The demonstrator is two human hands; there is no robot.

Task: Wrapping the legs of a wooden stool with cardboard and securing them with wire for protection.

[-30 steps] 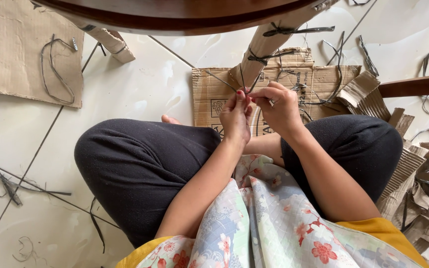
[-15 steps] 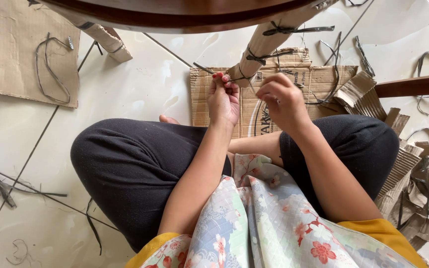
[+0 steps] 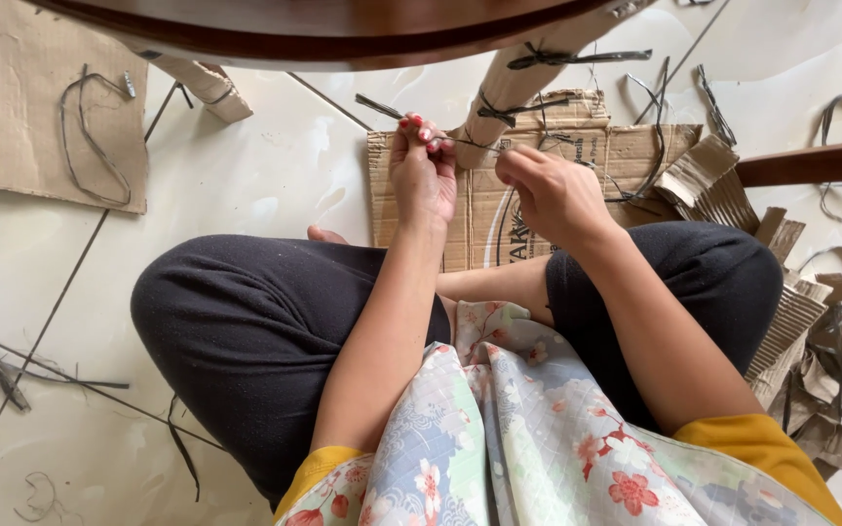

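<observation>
I sit cross-legged on a tiled floor under a dark wooden table point(image 3: 343, 29). A table leg wrapped in cardboard point(image 3: 514, 93) slants down in front of me, tied with dark plastic straps. My left hand point(image 3: 422, 175) pinches one end of a thin dark strap point(image 3: 382, 107) and holds it out to the left of the leg. My right hand point(image 3: 550, 195) pinches the same strap's other part just right of the leg's lower end. The strap runs taut between both hands across the leg.
A flattened cardboard box point(image 3: 626, 161) lies under the leg. Another cardboard sheet point(image 3: 21, 107) with a loose strap lies at far left. Crumpled cardboard and straps point(image 3: 821, 360) pile at right. A second wrapped leg point(image 3: 202, 83) stands at left. Strap scraps point(image 3: 12, 375) litter the floor.
My left hand has moved up and to the left, pulling the strap away from my right hand. The hands, close together a second ago, are now apart with the strap stretched.
</observation>
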